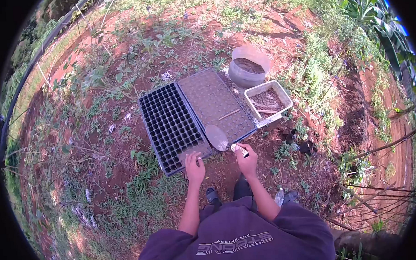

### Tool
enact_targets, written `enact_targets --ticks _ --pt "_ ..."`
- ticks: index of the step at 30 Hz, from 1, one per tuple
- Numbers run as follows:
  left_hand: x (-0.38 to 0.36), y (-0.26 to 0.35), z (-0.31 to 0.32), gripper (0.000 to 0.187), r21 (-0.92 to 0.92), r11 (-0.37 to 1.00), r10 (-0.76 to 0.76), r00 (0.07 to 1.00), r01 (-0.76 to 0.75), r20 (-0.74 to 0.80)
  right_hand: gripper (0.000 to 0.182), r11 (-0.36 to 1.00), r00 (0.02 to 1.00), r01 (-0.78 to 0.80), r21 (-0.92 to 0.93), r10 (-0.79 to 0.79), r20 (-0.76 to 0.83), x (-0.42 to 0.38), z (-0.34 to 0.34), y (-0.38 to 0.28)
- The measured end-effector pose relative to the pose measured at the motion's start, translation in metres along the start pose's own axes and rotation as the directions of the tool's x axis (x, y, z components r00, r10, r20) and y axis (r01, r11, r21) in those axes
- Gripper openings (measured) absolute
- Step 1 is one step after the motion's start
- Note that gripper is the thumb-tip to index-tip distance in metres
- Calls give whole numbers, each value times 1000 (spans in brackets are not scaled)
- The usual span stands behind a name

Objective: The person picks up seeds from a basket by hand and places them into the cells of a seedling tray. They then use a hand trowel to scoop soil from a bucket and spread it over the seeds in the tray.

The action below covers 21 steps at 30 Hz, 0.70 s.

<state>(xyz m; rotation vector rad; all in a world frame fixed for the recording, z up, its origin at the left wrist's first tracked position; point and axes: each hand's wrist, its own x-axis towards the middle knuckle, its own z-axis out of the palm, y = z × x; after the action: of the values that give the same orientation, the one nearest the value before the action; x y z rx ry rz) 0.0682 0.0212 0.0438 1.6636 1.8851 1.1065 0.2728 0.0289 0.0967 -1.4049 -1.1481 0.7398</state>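
Note:
My right hand (pixel 247 160) is wrapped round the pale handle of a trowel (pixel 215 136). The trowel's broad blade lies over the inner edges of two seedling trays, with a little soil on it. At the near edge of the black seedling tray (pixel 168 117), my left hand (pixel 194 166) rests with its fingers stretched out over a patch of soil. Most cells of that tray are hollow, and those near my left hand are covered by soil. Beside it on the right is a soil-filled seedling tray (pixel 211 95) with a thin stick (pixel 229 114) lying across it.
A translucent tub (pixel 247 76) of soil stands behind the filled tray. In front of it is a cream rectangular container (pixel 285 108) holding brown material and a small stick. A clear bottle (pixel 279 197) is near my feet. Weeds and reddish soil surround the trays.

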Motion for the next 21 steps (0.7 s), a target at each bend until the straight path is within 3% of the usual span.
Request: enact_targets --ticks 4,6,9,18,19,21 --pt "18 23 25 20 -17 999 49 999 -49 18 18 1000 998 -5 0 5 -61 21 -24 9" --pt "31 33 44 20 -39 997 74 997 -73 26 21 991 988 -130 44 133 -82 38 -38 11" --pt "45 52 73 19 -21 996 82 996 -81 35 17 1000 989 -5 9 6 -151 63 -56 20" --pt "104 132 145 19 -56 995 86 988 -79 130 21 998 983 -44 37 50 -175 154 -124 22" --pt "111 138 149 18 -64 994 98 987 -91 125 20 999 980 49 -23 -53 -194 164 -128 18" --pt "121 148 155 18 -66 993 104 988 -97 116 20 999 983 27 17 -23 -182 182 -133 17"
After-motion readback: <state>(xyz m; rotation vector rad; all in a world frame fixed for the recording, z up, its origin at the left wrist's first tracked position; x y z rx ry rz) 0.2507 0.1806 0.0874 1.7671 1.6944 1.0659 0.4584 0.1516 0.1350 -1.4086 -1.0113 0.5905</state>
